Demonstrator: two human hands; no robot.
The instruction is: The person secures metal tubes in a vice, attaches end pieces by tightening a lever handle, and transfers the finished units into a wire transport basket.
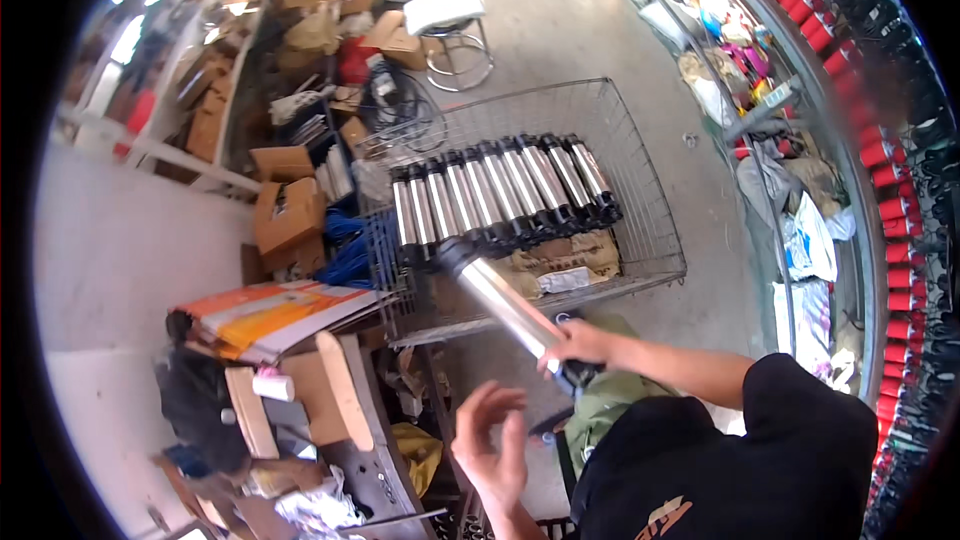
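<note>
My right hand [582,342] is wrapped round the near end of a silver metal cylinder with black end caps [510,307]. The cylinder slants away to the upper left, and its far cap hangs over the near part of a wire basket [660,202]. Inside the basket, several matching silver cylinders [487,190] lie side by side in a slanting row. My left hand [495,445] is raised to the left of the held cylinder, apart from it, its fingers spread and slightly curled with nothing in them.
Brown sacking [568,258] lies in the basket below the row. A round stool [445,8] stands beyond it. Cardboard boxes [288,212] and a cluttered bench [375,465] are on the left. A rack [868,270] with red parts runs along the right.
</note>
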